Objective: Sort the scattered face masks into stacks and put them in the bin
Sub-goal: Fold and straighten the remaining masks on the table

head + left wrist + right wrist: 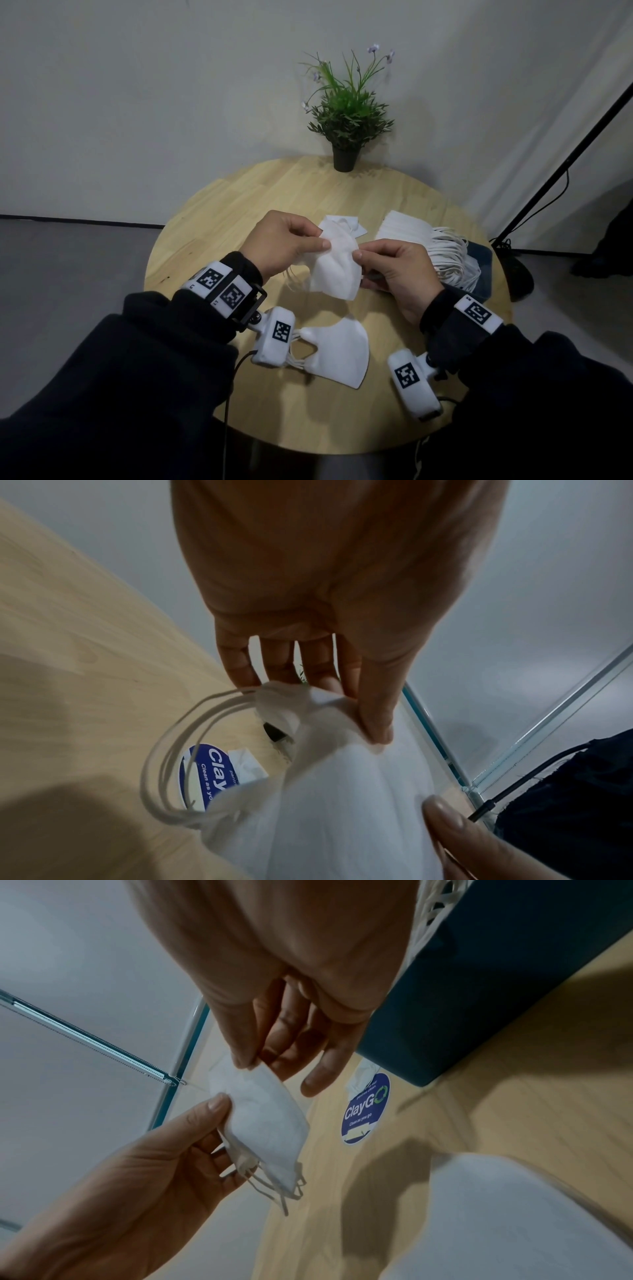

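The folded white face mask (337, 265), held above the round wooden table (219, 202), looks feather-light, soft and floppy, its ear loops (171, 758) prone to snagging. The flat fabric edges seem the best place to pinch. The left hand (284, 245) nips the mask's upper left edge between thumb and fingers; the right hand (399, 274) nips its right edge likewise. I count one mask in hand, one loose mask (339, 354) near the front, another mask (342, 224) behind, and one tall stack (411, 233) on the dark blue bin (481, 255), its number uncountable.
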`<state>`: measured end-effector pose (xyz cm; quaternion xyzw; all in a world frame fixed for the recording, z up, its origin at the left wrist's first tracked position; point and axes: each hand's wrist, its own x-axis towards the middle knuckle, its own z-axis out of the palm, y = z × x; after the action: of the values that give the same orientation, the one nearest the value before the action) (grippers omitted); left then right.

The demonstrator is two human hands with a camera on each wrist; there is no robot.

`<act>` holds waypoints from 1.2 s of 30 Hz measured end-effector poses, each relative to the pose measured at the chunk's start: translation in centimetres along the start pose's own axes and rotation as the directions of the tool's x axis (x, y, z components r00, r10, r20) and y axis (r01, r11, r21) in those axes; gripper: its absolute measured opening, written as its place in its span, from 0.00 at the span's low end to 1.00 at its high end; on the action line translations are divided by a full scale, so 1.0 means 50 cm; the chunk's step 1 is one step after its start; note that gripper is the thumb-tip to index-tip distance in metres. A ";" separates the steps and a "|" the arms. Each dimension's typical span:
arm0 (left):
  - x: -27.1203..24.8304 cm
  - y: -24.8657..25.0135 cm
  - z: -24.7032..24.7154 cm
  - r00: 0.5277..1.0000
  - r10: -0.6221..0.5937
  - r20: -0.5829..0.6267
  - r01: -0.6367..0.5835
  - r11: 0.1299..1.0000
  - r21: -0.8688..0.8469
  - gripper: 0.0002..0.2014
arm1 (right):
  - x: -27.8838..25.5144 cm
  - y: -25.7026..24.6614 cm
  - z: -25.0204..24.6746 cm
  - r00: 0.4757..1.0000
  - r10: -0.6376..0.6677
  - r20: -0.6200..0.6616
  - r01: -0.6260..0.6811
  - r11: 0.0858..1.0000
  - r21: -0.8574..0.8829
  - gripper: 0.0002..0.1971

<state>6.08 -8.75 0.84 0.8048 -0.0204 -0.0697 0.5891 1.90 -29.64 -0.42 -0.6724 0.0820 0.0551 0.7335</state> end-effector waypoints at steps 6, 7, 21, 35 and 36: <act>-0.006 -0.006 -0.019 0.969 -0.005 0.247 -0.059 0.966 0.251 0.07 | -0.006 -0.006 -0.009 1.000 -0.003 -0.029 0.004 1.000 0.030 0.02; -0.009 -0.009 -0.024 0.956 -0.023 0.292 -0.079 0.940 0.333 0.08 | -0.007 -0.007 -0.013 0.999 0.000 -0.036 0.001 0.999 0.037 0.02; -0.080 -0.071 -0.044 0.907 -0.313 0.281 0.198 0.907 0.371 0.09 | -0.059 0.086 -0.054 0.964 0.262 0.039 -0.253 0.955 -0.155 0.07; -0.092 -0.115 0.002 0.895 -0.354 0.272 0.176 0.840 0.513 0.06 | -0.054 0.156 -0.060 0.933 0.358 -0.024 -0.346 0.880 -0.324 0.11; -0.091 -0.118 0.004 0.894 -0.355 0.275 0.172 0.837 0.520 0.06 | -0.054 0.159 -0.061 0.931 0.363 -0.024 -0.348 0.871 -0.346 0.11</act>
<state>1.24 -6.63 -4.42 0.8938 -0.0319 -0.2904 0.3404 -2.42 -31.90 -7.92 -0.7624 0.1779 0.2167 0.5832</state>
